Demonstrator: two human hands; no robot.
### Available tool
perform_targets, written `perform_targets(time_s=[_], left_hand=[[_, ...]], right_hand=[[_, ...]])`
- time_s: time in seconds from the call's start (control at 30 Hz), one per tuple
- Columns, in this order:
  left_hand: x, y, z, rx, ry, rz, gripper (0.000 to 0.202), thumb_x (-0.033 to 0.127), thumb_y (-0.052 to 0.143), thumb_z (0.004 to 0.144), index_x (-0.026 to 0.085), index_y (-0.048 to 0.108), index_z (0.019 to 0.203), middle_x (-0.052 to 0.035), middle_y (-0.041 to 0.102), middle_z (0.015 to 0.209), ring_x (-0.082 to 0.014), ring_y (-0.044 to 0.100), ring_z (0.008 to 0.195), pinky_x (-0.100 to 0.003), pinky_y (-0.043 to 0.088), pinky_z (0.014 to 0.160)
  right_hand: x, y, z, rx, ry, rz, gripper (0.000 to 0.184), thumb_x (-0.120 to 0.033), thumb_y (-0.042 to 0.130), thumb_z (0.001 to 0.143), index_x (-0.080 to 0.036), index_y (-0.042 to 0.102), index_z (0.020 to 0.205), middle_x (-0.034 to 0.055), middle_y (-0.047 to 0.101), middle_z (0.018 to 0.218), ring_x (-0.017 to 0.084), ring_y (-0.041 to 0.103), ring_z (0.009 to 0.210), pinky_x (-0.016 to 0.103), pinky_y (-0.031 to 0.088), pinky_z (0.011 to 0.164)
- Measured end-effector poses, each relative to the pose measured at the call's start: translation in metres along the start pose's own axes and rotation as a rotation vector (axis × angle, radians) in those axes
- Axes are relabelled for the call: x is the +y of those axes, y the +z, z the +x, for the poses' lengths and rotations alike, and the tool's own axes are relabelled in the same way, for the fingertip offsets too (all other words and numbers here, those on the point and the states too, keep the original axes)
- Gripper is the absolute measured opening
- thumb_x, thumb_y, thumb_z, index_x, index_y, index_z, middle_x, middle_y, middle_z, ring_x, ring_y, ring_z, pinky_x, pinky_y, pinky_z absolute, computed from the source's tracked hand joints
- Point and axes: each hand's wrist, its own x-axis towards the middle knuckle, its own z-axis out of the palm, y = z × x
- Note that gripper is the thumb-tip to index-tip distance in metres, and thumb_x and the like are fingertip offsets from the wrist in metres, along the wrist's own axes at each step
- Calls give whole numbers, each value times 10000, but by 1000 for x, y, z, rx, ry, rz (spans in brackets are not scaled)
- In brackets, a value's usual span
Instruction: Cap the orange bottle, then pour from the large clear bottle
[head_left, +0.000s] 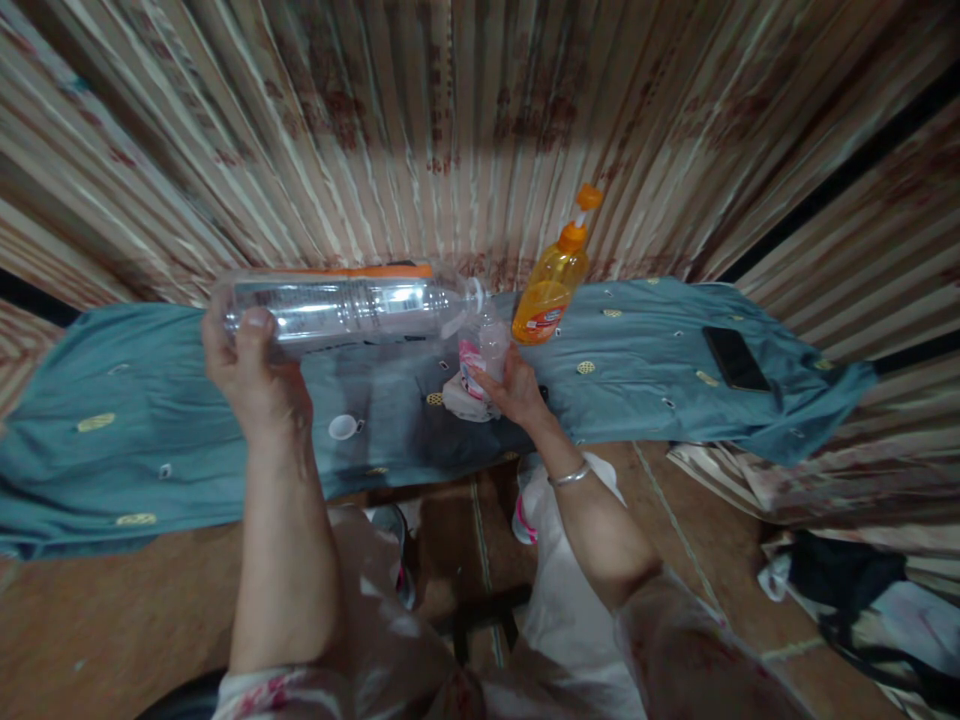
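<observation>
My left hand (255, 370) is wrapped round the base end of a large clear plastic bottle (360, 308), which lies nearly level in the air. Its mouth points right and meets the top of a small clear bottle (491, 340) with a pink label. My right hand (517, 390) grips that small bottle, which stands roughly upright. Around its foot is a crumpled whitish cloth or bag (469, 400). Just right of the two bottles stands an orange pump bottle (551, 285), part full of orange liquid. Whether liquid runs between the mouths I cannot make out.
A teal patterned cloth (630, 390) covers the narrow table. On it lie a small white cap (343, 427) at front left and a black phone (735, 358) at right. A striped curtain (420, 130) hangs right behind. Bags (855, 590) sit on the floor at right.
</observation>
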Motion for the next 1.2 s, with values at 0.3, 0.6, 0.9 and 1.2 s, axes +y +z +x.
perform_targets(time_s=[0.3, 0.6, 0.9, 1.2], left_hand=[[-1, -1, 1, -11, 5, -19, 504, 528, 795, 609, 279, 723, 1041, 0, 660, 1065, -242, 642, 1117, -546, 430, 1138], [1, 1, 0, -2, 10, -3, 533, 550, 778, 606, 273, 717, 1057, 3, 662, 1034, -234, 639, 1095, -529, 438, 1127], [9, 8, -3, 52, -19, -25, 448, 511, 782, 579, 284, 739, 963, 8, 695, 1027, -226, 654, 1065, -481, 475, 1093], [5, 5, -1, 34, -18, 24, 541, 574, 774, 590, 282, 721, 1042, -6, 689, 1095, -231, 653, 1068, -496, 482, 1089]], right_hand=[[1, 0, 0, 8, 11, -6, 718, -603, 681, 844, -140, 477, 1354, 193, 747, 1159, 351, 737, 1042, 480, 588, 892], [-2, 0, 0, -4, 20, -16, 700, -572, 683, 851, -127, 484, 1354, 201, 741, 1177, 346, 730, 1083, 466, 575, 926], [-2, 0, -1, -15, 2, -7, 702, -602, 647, 875, -132, 461, 1362, 196, 748, 1144, 364, 728, 1078, 506, 568, 933], [0, 1, 0, 6, -9, 16, 709, -598, 665, 858, -121, 478, 1348, 192, 747, 1146, 336, 735, 1052, 463, 580, 914]])
